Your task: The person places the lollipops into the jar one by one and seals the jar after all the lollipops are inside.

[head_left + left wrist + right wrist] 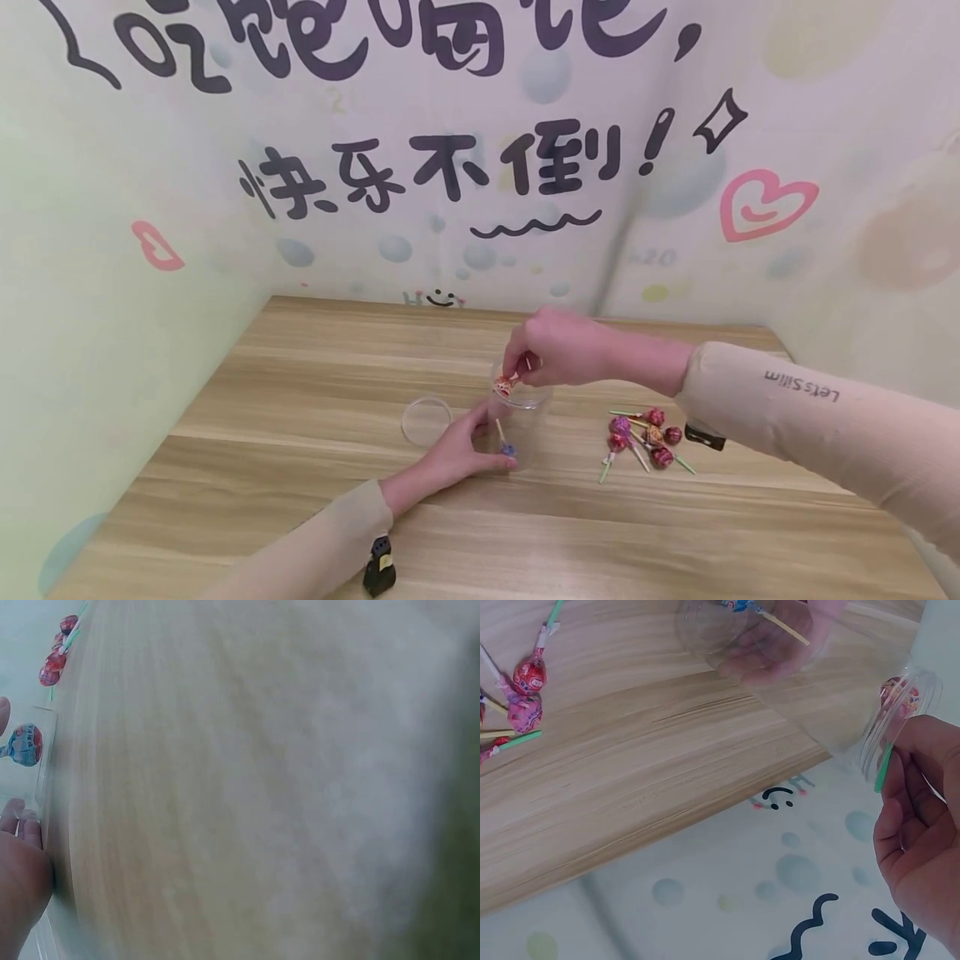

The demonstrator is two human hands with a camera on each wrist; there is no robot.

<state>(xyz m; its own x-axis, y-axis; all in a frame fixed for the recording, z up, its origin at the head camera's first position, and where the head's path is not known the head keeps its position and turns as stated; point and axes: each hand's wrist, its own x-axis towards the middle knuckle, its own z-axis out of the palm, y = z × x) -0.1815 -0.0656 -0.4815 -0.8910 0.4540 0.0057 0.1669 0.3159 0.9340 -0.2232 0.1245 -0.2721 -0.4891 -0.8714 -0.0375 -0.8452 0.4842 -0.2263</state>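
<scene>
My left hand (453, 450) holds a clear plastic jar (534, 429) upright on the table, its thumb and fingers spread round the lower side. Inside, a blue-wrapped lollipop (508, 450) rests at the bottom with its stick leaning up; the left wrist view shows its blue and red wrapper (27, 745) close. Over the jar's mouth, my right hand (562, 346) pinches a red and orange wrapped lollipop (505, 385), candy end down. In the right wrist view its green stick (883, 769) shows at the fingers, the candy (900, 696) at the jar's threaded rim.
Several lollipops (654, 435) in red, purple and orange wrappers lie in a loose pile right of the jar. A round clear lid (406, 423) lies flat on the wooden table (300, 400) left of it. Behind stands a printed wall (420, 267).
</scene>
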